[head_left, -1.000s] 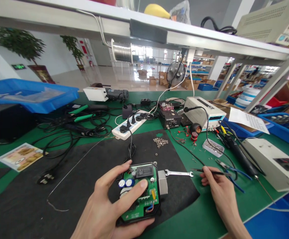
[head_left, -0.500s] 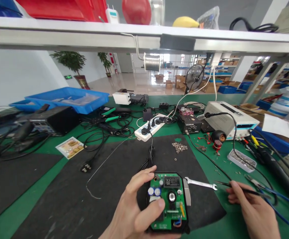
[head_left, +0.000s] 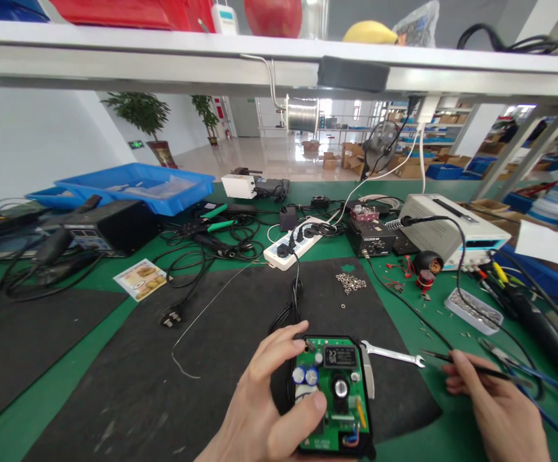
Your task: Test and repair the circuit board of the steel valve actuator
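- While the left hand (head_left: 254, 410) grips a black-cased unit (head_left: 367, 410) by its left side, thumb over the exposed green circuit board (head_left: 344, 407) and fingertips at the far-left edge, the right hand (head_left: 500, 404) is closed round a slim dark tool (head_left: 493, 371), perhaps tweezers.
- The step in hand seems to be steadying the unit for close work on the board; the tool's point is apart from it, aimed leftward between the hands.
- Bringing that point to the board would call for a firm left grip, the thumb off the wanted spot, and a path past the wrench (head_left: 394, 355) lying between unit and tool.
- Under the left hand lies a black mat (head_left: 139, 385); the right hand is over bare green tabletop (head_left: 404, 446), with blue-handled cutters (head_left: 495, 350) just beside it.
- Ahead of the hands are loose nuts (head_left: 351, 283), a power strip (head_left: 279, 260) and, beyond the right hand, a tray of small parts (head_left: 466, 307).
- Above both hands runs a shelf (head_left: 163, 42) with a wire spool (head_left: 302, 114) below; farther off are potted plants (head_left: 137, 112), a fan (head_left: 381, 144) and cardboard boxes (head_left: 353, 157).
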A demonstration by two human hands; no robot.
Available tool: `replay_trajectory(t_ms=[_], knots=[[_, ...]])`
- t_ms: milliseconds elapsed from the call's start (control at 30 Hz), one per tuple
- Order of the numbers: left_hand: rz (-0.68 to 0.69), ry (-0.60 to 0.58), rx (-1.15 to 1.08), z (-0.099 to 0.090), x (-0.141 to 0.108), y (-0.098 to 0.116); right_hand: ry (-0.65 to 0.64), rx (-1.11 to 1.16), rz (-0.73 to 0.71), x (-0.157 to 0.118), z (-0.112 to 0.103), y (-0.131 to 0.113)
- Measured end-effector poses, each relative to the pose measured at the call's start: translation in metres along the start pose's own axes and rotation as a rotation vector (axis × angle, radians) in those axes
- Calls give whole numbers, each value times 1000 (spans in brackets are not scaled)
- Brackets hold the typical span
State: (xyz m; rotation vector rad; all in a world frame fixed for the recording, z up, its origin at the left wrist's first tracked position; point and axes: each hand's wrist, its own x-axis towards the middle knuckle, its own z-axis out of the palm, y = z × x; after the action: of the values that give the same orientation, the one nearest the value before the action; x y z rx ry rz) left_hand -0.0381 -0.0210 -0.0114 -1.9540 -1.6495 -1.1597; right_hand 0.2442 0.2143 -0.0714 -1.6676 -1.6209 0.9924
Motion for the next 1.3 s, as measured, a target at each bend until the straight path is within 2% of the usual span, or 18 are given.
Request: replay_trajectory(t_ms=[167,267,467,633,767,1300], knots=[[26,-31,7,-4,2,-2,-21,30,-29,3,1,9],[14,-41,28,0,1,-2,-29,40,-41,3,2,11],[-121,89,70,13,-2,4,-17,21,-42,2,1,7],[-35,-18,24,1,4,1,-16,19,-54,2,1,3],[-26,-67,20,-5,8,-1,0,-6,-52,1,0,1],[-97,-66,3,-5,9,6,-52,39,-40,6,1,15]])
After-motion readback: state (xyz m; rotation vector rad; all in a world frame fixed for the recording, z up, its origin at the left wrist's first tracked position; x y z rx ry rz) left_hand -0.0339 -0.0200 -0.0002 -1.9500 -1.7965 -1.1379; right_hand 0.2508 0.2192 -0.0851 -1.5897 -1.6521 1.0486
